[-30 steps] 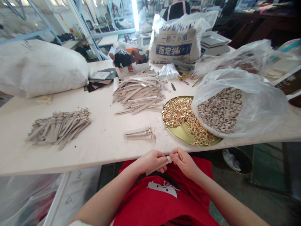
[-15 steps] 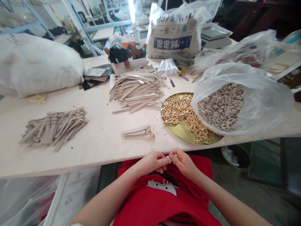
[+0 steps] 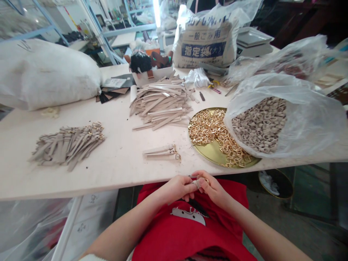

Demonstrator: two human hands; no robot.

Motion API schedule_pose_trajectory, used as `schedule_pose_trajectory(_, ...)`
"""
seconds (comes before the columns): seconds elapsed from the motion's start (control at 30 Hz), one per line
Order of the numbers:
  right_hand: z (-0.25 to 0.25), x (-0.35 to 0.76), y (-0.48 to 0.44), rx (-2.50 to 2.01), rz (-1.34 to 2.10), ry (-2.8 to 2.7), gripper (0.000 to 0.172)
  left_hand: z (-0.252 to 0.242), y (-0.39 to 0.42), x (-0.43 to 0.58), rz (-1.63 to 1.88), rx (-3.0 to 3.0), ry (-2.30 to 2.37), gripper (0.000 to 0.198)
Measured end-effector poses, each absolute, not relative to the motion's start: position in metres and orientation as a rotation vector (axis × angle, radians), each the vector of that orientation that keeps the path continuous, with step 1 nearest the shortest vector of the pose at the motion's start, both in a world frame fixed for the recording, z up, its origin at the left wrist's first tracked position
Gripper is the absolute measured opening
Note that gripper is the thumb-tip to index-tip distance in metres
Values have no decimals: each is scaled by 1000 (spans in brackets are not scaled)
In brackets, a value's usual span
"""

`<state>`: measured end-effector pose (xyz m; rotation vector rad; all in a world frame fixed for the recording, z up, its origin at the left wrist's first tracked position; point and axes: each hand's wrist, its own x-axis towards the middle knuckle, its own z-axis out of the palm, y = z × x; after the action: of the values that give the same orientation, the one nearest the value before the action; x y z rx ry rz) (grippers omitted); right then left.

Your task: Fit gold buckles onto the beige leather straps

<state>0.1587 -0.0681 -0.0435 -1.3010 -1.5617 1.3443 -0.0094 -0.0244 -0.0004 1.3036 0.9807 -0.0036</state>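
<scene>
Beige strap (image 3: 196, 183), a thin flat leather-like piece, is pinched between both hands just below the worktop (image 3: 119, 163) edge, over a red shirt (image 3: 174, 235). Left hand (image 3: 175, 189) grip is closed on it, thumb and fingertips tight. Right hand (image 3: 214, 188) grip is closed on the same end, so the fingers of both hands meet. Most of the strap is hidden by the fingers. Any metal on it is too small to tell.

Writing: white printed sack (image 3: 203, 40) at the far side reads "指定袋" on a blue band, with "一般ごみ用" above it.

Round gold tray (image 3: 214, 154) holds shiny gold buckles (image 3: 206, 127). A clear crinkled plastic bag (image 3: 304, 119) touching the tray is full of small beige loops (image 3: 261, 123). Plain flat strips (image 3: 161, 105) lie heaped mid-worktop. Four or so buckled straps (image 3: 162, 152) lie near the hands. A bigger buckled pile (image 3: 67, 145) sits well left.
</scene>
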Motion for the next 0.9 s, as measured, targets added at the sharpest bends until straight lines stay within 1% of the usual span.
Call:
schedule_pose_trajectory(0.07, -44, 158, -68, -1331, 1276, -1558, 33, 4, -22, -13, -7, 1393, 1007, 39)
schedule_pose_trajectory(0.17, -45, 158, -69, -1385, 1151, -1619, 30, 8, -22, -16, -29, 1508, 1031, 38)
schedule_pose_trajectory(0.27, -44, 154, -69, -1348, 1133, -1704, 27, 8, -26, -15, 5, 1546, 1014, 37)
schedule_pose_trajectory(0.37, -41, 144, -59, -1331, 1128, -1771, 28, 5, -23, -19, 35, 1615, 1023, 34)
schedule_pose_trajectory(0.47, -37, 129, -33, -1357, 1137, -1760, 33, 1, -4, -36, 44, 1927, 1143, 31)
schedule_pose_trajectory(0.53, -35, 118, -10, -1417, 1076, -1763, 37, -1, 15, -52, 78, 2201, 1273, 28)
schedule_pose_trajectory(0.57, -34, 114, 0, -1468, 1010, -1785, 38, -2, 25, -61, 80, 2318, 1329, 30)
schedule_pose_trajectory(0.6, -35, 110, 9, -1528, 923, -1820, 40, -3, 34, -68, 67, 2410, 1373, 36)
schedule_pose_trajectory(0.67, -42, 106, 19, -1627, 743, -1907, 43, -6, 48, -81, -12, 2531, 1406, 55)
schedule_pose_trajectory(0.7, -48, 106, 22, -1649, 678, -1949, 44, -8, 53, -86, -45, 2553, 1410, 61)
schedule_pose_trajectory(0.73, -56, 107, 23, -1630, 657, -1991, 45, -11, 57, -89, -73, 2567, 1406, 61)
schedule_pose_trajectory(0.83, -83, 114, 23, -1601, 676, -2024, 45, -19, 63, -89, -124, 2631, 1388, 43)
schedule_pose_trajectory(0.9, -96, 118, 23, -1617, 674, -1984, 45, -22, 64, -85, -159, 2711, 1341, 39)
